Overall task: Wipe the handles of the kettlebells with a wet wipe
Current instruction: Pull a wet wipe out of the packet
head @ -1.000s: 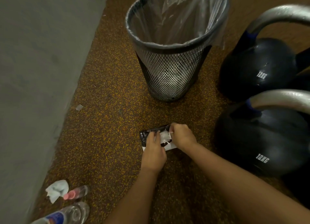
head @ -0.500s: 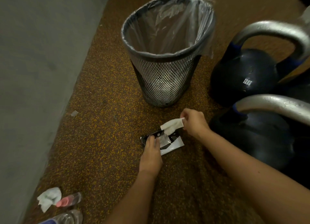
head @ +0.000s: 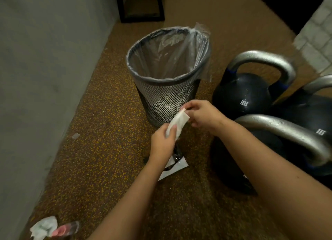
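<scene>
Head view. Both hands raised off the floor (head: 100,164) in front of the mesh wastebasket (head: 168,103). Wet wipe (head: 179,122) held between them, clear of the floor, still folded into a narrow strip. Right hand (head: 203,116): grip closed, thumb and fingertips pinching the wipe's upper end. Left hand (head: 162,144): grip closed, fingers curled round the lower end.

Change from the earlier frames: 1.0 s ago both hands were down on the wipes packet (head: 175,163), working at its opening. 0.5 s ago the right hand was drawing the wipe out while the left pressed the packet flat. The wipe is now fully out and the left hand has left the packet for the wipe. The packet lies on the floor below the left wrist, dark with a white flap, partly hidden by the forearm. Camera has tilted up; a dark frame (head: 142,6) at the wall now shows.

Three black kettlebells to the right, steel handles, untouched. Far kettlebell (head: 242,96): white marking blurred here, reads roughly "12KG". Near kettlebell (head: 280,130), handle closest to the right forearm; marking mostly hidden. Right kettlebell (head: 309,114): marking illegible.

Bottom left: crumpled tissue (head: 44,227) touching a small bottle with pink cap (head: 66,229); label unreadable.
</scene>
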Motion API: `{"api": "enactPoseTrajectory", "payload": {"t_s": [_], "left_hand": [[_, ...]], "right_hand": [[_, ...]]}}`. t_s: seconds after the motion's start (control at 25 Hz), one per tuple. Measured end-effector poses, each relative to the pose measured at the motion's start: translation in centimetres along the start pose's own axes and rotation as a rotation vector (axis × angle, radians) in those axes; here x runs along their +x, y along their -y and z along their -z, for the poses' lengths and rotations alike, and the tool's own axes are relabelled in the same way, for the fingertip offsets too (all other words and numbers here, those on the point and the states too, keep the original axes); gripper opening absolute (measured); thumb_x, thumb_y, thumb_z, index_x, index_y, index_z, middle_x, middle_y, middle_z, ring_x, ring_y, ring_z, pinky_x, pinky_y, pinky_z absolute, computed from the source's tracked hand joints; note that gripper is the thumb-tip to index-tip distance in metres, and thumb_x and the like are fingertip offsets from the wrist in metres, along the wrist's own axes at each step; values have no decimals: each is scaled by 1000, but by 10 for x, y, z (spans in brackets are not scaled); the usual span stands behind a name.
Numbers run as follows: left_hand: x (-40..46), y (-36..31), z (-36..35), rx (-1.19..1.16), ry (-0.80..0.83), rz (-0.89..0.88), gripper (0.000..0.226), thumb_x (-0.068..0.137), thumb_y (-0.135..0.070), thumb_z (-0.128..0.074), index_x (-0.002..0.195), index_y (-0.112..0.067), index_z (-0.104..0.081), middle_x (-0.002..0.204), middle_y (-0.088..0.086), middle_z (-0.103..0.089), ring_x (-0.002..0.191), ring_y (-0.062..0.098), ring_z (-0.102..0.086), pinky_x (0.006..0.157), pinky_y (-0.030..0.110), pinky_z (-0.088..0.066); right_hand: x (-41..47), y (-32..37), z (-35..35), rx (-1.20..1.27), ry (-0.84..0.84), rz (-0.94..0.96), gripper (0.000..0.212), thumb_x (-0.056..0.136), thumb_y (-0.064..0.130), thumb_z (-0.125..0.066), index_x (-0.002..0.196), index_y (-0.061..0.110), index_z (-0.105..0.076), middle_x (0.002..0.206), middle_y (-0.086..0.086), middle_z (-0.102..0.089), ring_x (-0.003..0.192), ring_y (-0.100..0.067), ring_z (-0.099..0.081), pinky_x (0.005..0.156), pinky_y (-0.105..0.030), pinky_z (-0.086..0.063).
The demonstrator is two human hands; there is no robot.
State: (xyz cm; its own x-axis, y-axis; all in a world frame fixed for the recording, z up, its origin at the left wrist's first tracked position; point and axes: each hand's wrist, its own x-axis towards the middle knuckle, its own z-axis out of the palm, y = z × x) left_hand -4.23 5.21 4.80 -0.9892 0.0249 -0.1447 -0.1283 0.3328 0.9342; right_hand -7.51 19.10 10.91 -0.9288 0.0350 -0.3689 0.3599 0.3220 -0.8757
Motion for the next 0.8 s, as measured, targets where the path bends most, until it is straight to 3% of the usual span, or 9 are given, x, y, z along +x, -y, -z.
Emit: {"api": "enactPoseTrajectory", "payload": {"t_s": [0.12,0.28,0.4,0.52,0.6,0.72,0.8], "left_hand": [[-4,-35,-4,-235,-45,35,17,96,-21,-46,92,-12,-60,85,15,-63,72,24,-63,51,27,-54],[-12,-79,-8,-370,-62,55,21,95,-25,-48,84,-17,-63,85,13,-63,73,21,-59,55,27,-51],[-25,-108,-10,-494,-20,144,22,95,-29,-47,96,-16,-65,86,3,-66,76,15,-62,61,27,-49],[-37,-137,-14,-609,74,217,19,96,-26,-47,102,-16,-62,95,2,-67,88,17,-63,74,32,-52],[-44,-154,-22,-578,112,146,25,95,-18,-48,118,-14,-56,99,4,-66,89,17,-64,72,32,-53],[-52,-172,-32,-547,209,-50,51,93,-7,-51,137,-30,-37,102,7,-67,91,19,-66,78,35,-56],[-55,-182,-40,-331,268,-234,44,92,-8,-53,130,-28,-49,112,3,-64,96,13,-63,83,31,-54]], "right_hand": [[-16,16,9,381,-24,-110,19,94,23,-50,110,14,-56,89,-7,-66,79,-17,-62,68,-30,-48],[-47,25,25,304,15,-60,11,87,19,-62,97,14,-65,87,-3,-68,77,-14,-62,69,-29,-46],[-68,33,46,355,-81,-42,13,90,18,-57,101,12,-62,84,-1,-67,75,-12,-63,70,-28,-48],[-86,34,66,423,-183,-4,7,91,13,-55,94,19,-55,89,-5,-65,74,-15,-63,63,-29,-51],[-101,36,80,484,-267,67,20,90,5,-54,100,22,-50,93,-9,-64,81,-20,-64,66,-36,-55],[-127,39,106,494,-276,195,34,89,-4,-51,112,21,-53,90,-9,-65,88,-24,-65,77,-42,-55],[-143,36,124,443,-256,225,33,86,-7,-53,110,15,-60,94,-8,-66,91,-23,-65,82,-39,-55]]}}
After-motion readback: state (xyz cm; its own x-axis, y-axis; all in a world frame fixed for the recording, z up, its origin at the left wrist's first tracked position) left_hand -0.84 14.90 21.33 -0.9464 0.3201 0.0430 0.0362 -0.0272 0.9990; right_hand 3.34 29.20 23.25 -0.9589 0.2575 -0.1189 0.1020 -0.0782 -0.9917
